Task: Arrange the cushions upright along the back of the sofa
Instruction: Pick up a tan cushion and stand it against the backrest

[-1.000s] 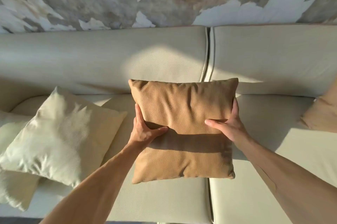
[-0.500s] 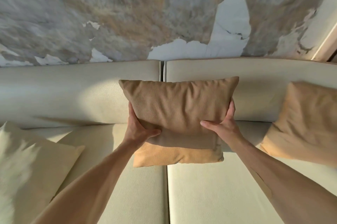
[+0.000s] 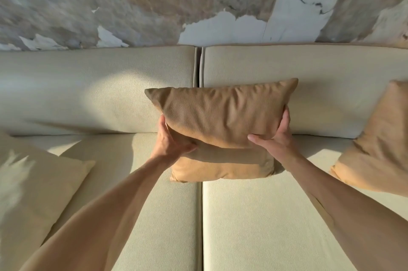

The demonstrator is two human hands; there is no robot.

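Now the tan cushion (image 3: 223,116) has gone from mid-air down onto the seat, bottom edge on the sofa (image 3: 88,98), top leaning at the backrest over the centre seam. Left hand (image 3: 170,142) and right hand (image 3: 276,138) grip its sides. Placement nearly done.

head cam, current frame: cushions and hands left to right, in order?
cream cushion → left hand → tan cushion gripped between both hands, over the sofa seam → right hand → second tan cushion leaning at the right edge.
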